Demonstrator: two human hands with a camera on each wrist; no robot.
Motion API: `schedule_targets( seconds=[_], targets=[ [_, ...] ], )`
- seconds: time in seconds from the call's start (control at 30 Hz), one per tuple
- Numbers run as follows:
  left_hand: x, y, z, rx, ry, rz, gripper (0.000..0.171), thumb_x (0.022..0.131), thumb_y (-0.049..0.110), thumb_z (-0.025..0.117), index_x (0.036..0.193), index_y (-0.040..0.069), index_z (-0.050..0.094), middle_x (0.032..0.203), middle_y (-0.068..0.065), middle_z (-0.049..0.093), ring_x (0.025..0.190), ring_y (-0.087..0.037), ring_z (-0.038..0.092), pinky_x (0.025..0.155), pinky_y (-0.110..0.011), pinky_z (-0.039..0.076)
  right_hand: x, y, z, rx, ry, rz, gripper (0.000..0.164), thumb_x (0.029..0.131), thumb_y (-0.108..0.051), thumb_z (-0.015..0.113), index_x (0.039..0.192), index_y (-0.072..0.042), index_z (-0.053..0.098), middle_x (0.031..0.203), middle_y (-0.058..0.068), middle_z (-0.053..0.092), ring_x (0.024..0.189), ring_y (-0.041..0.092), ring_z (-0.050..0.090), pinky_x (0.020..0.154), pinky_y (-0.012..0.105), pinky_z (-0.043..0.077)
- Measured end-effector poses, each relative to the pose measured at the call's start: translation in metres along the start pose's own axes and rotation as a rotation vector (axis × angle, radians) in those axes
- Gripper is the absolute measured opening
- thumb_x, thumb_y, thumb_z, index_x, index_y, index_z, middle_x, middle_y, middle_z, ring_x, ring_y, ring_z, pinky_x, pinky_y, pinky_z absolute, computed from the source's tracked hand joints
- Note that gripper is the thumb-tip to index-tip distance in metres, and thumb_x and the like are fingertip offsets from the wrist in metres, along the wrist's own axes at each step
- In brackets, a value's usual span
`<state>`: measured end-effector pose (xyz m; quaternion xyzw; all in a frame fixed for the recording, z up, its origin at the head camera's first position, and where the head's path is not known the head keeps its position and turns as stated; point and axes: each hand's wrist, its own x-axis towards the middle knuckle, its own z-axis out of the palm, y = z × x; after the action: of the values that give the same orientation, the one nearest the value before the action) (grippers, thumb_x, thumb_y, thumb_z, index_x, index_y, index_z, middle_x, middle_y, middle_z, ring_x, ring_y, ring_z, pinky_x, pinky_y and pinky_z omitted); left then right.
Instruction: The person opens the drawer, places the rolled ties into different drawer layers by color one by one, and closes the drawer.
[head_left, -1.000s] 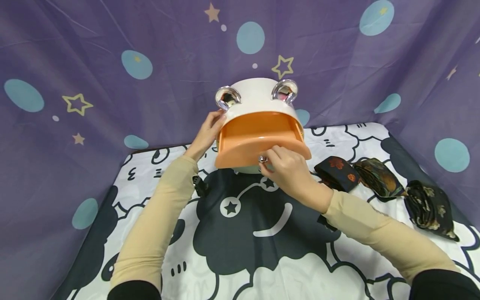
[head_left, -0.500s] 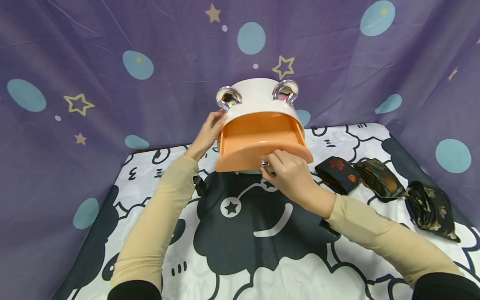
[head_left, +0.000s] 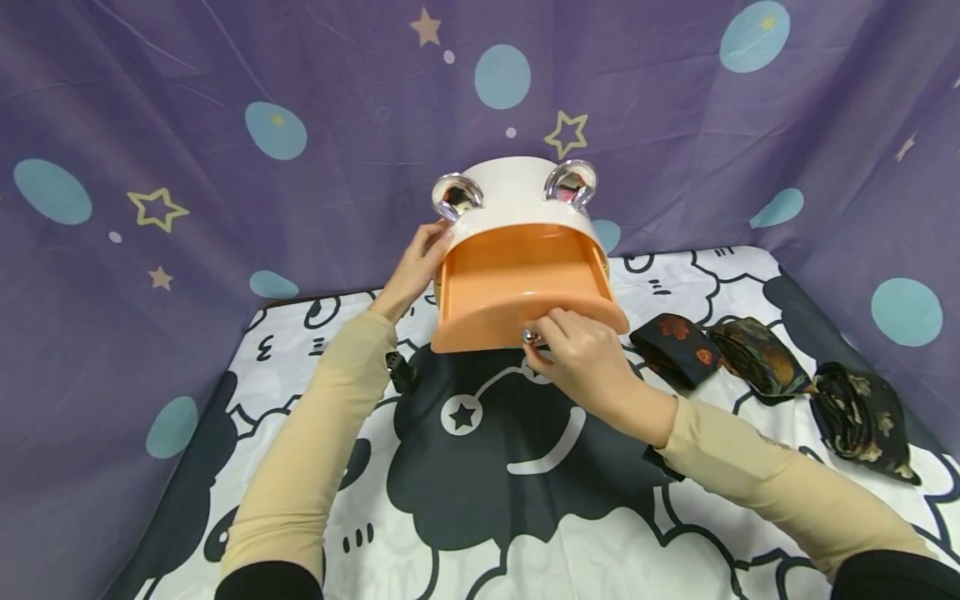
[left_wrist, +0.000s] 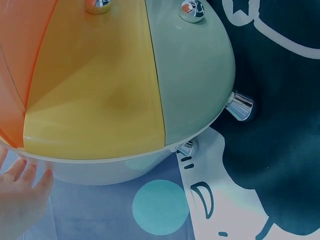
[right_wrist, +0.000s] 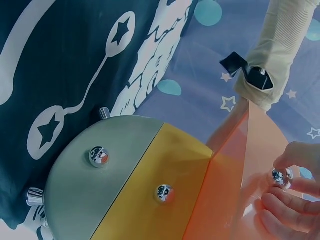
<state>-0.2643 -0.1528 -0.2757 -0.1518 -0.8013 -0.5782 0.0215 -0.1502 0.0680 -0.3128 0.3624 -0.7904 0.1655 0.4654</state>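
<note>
Your right hand (head_left: 585, 354) pinches the silver knob (head_left: 530, 336) on the orange drawer (head_left: 476, 327), the top one of a rounded white cabinet (head_left: 516, 190), and that drawer stands pulled out toward you. Your left hand (head_left: 416, 262) lies released against the cabinet's left side, its fingers touching the shell without gripping. The cabinet stands near the middle of the back edge of the cloth-covered bench (head_left: 555, 558), with the purple curtain (head_left: 360, 125) behind it. Below the orange drawer, the yellow drawer (left_wrist: 95, 85) and the green drawer (left_wrist: 195, 75) are closed. To the cabinet's right, three dark patterned cloth bundles (head_left: 761, 358) lie in a row, running from beside the cabinet toward the bench's right edge.
</note>
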Motion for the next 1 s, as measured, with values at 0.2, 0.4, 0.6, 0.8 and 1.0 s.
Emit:
schedule_targets(
  seconds=[0.2,0.4,0.6,0.8,1.0],
  targets=[
    [0.009,-0.017,-0.003,0.02,0.0,0.005,0.04,0.095,0.022,0.041,0.125,-0.004,0.035,0.143,-0.011,0.025,0.131,-0.017,0.023,0.107,-0.025,0.022,-0.002,-0.002,-0.002,0.001,-0.003,0.0,0.019,0.066,-0.007,0.069,0.072,-0.003,0.052,0.064,0.004,0.049,0.053,0.018,0.049,0.044,0.024,0.043],
    [0.011,-0.021,-0.003,0.021,0.005,0.013,0.04,0.095,0.024,0.04,0.125,-0.003,0.035,0.143,-0.01,0.025,0.131,-0.016,0.023,0.107,-0.026,0.022,-0.004,-0.002,-0.003,-0.002,-0.023,0.003,0.02,0.066,-0.008,0.071,0.074,-0.003,0.053,0.065,0.004,0.05,0.054,0.018,0.05,0.045,0.024,0.044],
    [0.011,-0.02,-0.003,0.016,0.002,0.006,0.041,0.094,0.024,0.042,0.125,-0.002,0.035,0.143,-0.009,0.025,0.131,-0.016,0.023,0.107,-0.026,0.023,-0.005,-0.003,-0.003,-0.012,-0.029,0.004,0.02,0.066,-0.009,0.071,0.074,-0.003,0.054,0.065,0.004,0.05,0.054,0.017,0.05,0.045,0.024,0.044],
    [0.012,-0.021,-0.003,0.02,0.001,0.005,0.041,0.094,0.024,0.042,0.126,-0.002,0.035,0.143,-0.009,0.026,0.131,-0.016,0.023,0.106,-0.026,0.023,-0.007,-0.003,-0.003,-0.002,-0.024,0.008,0.022,0.065,-0.008,0.072,0.073,-0.003,0.053,0.065,0.005,0.049,0.055,0.018,0.049,0.045,0.025,0.044],
    [0.012,-0.021,-0.003,0.028,0.005,0.012,0.039,0.095,0.023,0.041,0.124,-0.003,0.036,0.143,-0.01,0.026,0.13,-0.017,0.024,0.106,-0.025,0.023,-0.007,-0.003,-0.003,0.03,-0.032,0.017,0.024,0.065,-0.009,0.076,0.075,-0.003,0.055,0.067,0.004,0.052,0.057,0.018,0.052,0.049,0.025,0.046]
  ],
)
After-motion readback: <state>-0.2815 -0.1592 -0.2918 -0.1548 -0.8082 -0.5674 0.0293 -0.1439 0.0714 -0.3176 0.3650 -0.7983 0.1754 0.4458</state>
